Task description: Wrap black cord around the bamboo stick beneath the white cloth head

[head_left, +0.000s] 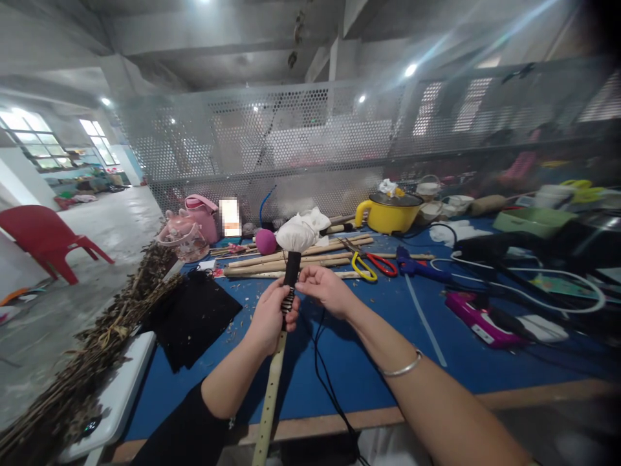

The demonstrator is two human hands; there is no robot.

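My left hand (269, 317) is closed around a stick (269, 395) with a row of small holes along its pale lower part. Black cloth (293, 262) wraps its upper part, with light stripes showing near my fingers. A rounded white padded head (295, 235) sits at the top end. Just right of the wrap, my right hand (327, 291) has thumb and fingers pinched together on a thin black cord. Loose black cord (320, 369) hangs below that hand and runs over the table's front edge.
On the blue table (373, 362) lie wooden sticks (262, 264), yellow-and-red-handled scissors (365, 266), a blue glue gun (422, 265), black fabric (194, 317) and a magenta power strip (478, 317). Behind stand a yellow pot (388, 217) and a perforated metal screen (291, 129). Dried stems (97, 349) line the left.
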